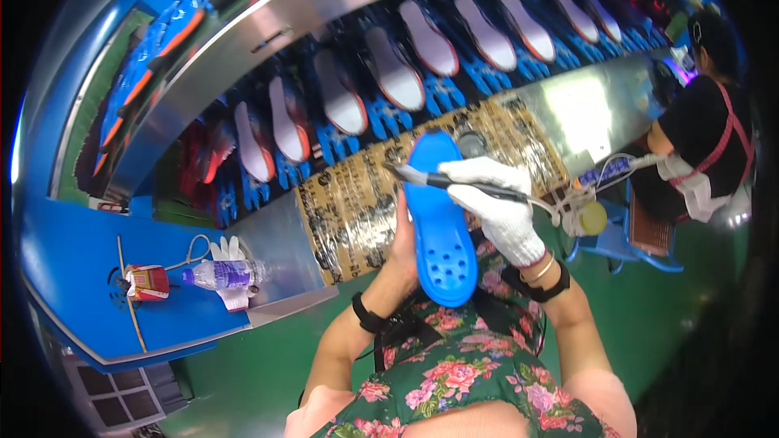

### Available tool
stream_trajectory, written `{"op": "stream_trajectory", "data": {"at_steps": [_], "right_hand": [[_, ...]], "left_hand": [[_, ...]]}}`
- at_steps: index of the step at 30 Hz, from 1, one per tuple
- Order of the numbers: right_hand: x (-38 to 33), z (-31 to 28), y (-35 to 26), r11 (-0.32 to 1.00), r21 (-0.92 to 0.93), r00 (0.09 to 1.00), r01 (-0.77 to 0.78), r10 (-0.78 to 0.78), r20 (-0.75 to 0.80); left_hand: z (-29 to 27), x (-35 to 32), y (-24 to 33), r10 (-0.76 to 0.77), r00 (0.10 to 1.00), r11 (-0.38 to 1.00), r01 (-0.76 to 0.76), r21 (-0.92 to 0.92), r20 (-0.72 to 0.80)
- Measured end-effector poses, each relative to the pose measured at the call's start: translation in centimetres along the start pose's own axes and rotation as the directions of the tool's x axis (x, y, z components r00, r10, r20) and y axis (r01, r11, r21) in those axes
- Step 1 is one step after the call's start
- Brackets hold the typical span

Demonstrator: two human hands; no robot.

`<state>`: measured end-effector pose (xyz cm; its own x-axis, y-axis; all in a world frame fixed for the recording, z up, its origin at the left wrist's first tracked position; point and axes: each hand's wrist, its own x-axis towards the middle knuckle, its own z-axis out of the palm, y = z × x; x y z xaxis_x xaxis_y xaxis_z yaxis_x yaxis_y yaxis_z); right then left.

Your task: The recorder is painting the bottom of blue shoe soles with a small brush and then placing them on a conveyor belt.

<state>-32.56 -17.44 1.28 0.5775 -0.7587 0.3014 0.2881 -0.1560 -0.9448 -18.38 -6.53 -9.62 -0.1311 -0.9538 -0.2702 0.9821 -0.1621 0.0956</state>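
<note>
Apron [454, 381], floral, bottom centre. Both forearms angle up and inward from the lower edge, elbows bent out, black strap on each wrist, bangle on the right one as well.

Left hand [402, 235]: bare, centre of frame, upright at the left edge of the sole [442, 223], grasping it; fingers behind mostly hidden. Sole is blue, long, held near upright in the picture, a little right of centre, holed end down.

Right hand [493, 199]: white glove, just right of centre, wrist bent so the fingers point left, curled round the dark handle of the brush [430, 180]. Brush lies crosswise over the sole's upper half, tip out past its left edge; can't tell if bristles touch.

Beyond: taped cardboard [349, 223] across the middle; grey cup [471, 144] on it, just above the gloved fingers. Left of frame: blue bench [73, 276] with bottle [231, 275] lying on a spare glove [231, 249], red box [147, 282] near them.

Farther: row of pale-topped shoe bottoms [395, 69] with orange rims across the upper frame, under a metal rail [243, 40]. Right edge: co-worker [698, 130], dark top, seated, turned mostly away.
</note>
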Motion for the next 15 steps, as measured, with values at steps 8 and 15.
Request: {"op": "stream_trajectory", "data": {"at_steps": [8,15], "right_hand": [[0.2,-0.2,-0.9,0.938,-0.245,0.967,0.246,-0.254,0.000],[1.3,-0.4,-2.3,0.662,-0.511,0.819,0.549,-0.549,0.168]], "left_hand": [[2.5,-0.5,-1.4,0.186,0.944,0.982,-0.171,-0.078,0.273],[4.5,-1.1,-3.7,0.471,0.880,0.798,-0.394,0.456,-0.063]]}}
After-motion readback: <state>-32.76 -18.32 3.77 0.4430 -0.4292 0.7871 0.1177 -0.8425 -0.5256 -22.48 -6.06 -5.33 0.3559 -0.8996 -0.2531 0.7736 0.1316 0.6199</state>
